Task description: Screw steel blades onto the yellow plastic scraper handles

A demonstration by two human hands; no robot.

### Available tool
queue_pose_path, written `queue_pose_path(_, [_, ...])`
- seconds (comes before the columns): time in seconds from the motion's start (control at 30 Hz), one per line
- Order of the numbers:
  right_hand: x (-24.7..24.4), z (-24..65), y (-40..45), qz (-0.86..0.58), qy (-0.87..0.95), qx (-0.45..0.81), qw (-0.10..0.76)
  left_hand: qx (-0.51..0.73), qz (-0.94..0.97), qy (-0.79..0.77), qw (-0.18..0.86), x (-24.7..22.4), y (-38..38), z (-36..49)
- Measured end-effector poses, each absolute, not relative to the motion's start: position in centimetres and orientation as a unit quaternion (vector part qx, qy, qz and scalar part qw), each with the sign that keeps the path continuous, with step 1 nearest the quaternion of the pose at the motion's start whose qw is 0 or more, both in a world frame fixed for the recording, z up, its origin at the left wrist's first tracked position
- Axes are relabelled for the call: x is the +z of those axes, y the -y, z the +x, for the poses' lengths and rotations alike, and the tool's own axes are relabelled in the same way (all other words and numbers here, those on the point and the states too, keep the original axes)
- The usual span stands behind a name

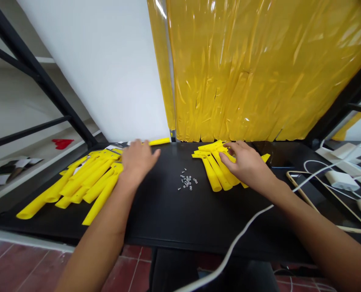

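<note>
My left hand (pixel 140 157) is at the right edge of a heap of yellow hollow plastic handles (pixel 90 178), its fingers stretched forward and thumb apart. Just past its fingers lies a single yellow tube-shaped piece (pixel 159 141) by the white panel. My right hand (pixel 244 162) is over a smaller group of the same yellow handles (pixel 215 172), with thumb and forefinger apart. Whether it touches the handles I cannot tell, and its other fingers are partly hidden. Between both hands, small metal screws and nuts (pixel 187 181) lie scattered on the black tabletop (pixel 165 215).
At the right lie a phone in a light case (pixel 326 198), a white charger (pixel 341 179) and white cables. One cable (pixel 241 235) runs across the table's front edge. A dark flat object (pixel 271 154) lies behind my right hand. A yellow plastic sheet (pixel 247 73) hangs at the back.
</note>
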State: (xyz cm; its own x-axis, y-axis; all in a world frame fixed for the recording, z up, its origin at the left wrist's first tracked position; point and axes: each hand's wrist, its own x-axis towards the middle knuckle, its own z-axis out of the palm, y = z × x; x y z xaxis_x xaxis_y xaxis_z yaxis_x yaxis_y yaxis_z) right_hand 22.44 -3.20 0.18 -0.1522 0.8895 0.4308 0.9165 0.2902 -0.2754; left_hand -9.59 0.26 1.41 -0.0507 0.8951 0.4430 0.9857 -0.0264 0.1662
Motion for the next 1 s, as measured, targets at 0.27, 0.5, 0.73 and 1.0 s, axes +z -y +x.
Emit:
queue_pose_path(0.27, [0.3, 22.1, 3.6, -0.485, 0.795, -0.008, 0.364, -0.199, -0.517, 0.831, -0.048, 0.5, 3.6, -20.4])
queue_pose_path(0.5, [0.7, 22.0, 3.9, -0.436, 0.805, -0.030, 0.401, -0.177, -0.562, 0.808, 0.015, -0.7, 5.3, -18.3])
queue_pose_path(0.73, [1.9, 21.9, 5.1, -0.355, 0.782, -0.059, 0.509, -0.229, -0.675, 0.688, 0.136, 1.8, 4.9, -12.9])
queue_pose_path(1.0, [1.3, 21.3, 5.5, -0.280, 0.700, 0.128, 0.645, -0.228, -0.871, 0.415, 0.131, 2.1, 0.2, -3.6])
